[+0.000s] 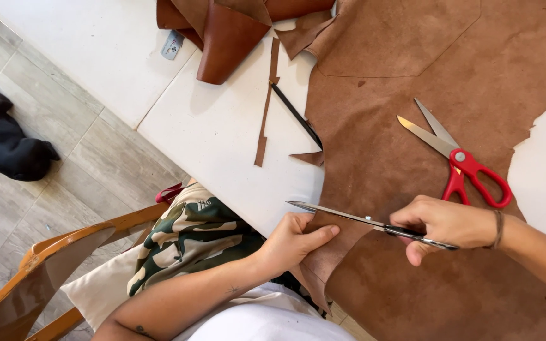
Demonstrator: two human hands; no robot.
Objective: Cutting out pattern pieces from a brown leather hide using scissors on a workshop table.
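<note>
Home craft workspace: white worktable (216,132) bearing a leather hide (424,82) and offcuts, red-handled scissors (459,161); tiled floor (90,170), wooden chair (52,259), black dog (4,142) resting.
</note>
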